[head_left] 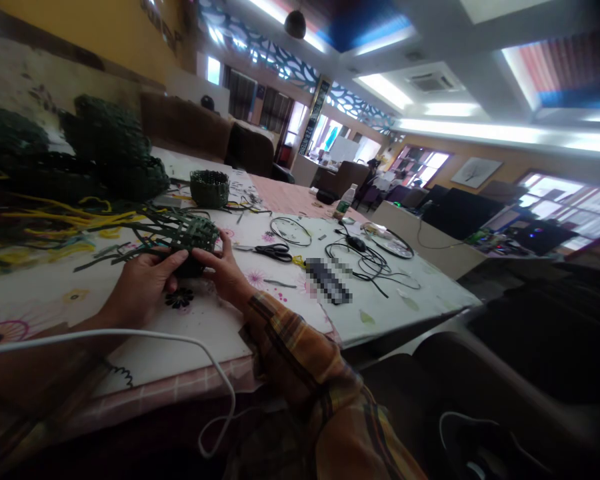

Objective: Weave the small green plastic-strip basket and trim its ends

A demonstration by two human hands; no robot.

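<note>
Between my two hands is a small dark green woven basket (196,233), tilted on its side above the table. Loose green strips (145,230) fan out from it to the left. My left hand (143,283) grips its near side, thumb pressed against the weave. On the opposite side, my right hand (225,267) is closed round the basket with the thumb near my left thumb. Part of the basket is hidden behind the fingers. Black-handled scissors (274,251) lie just right of my right hand. A finished-looking green basket (210,189) stands upright beyond my hands.
Stacked green baskets (110,143) and yellow strips (75,217) crowd the left. Black cables (365,257), a pixelated dark object (327,280) and a plastic bottle (347,201) lie or stand rightward on the table (290,313). A white cable (180,335) crosses before my left forearm.
</note>
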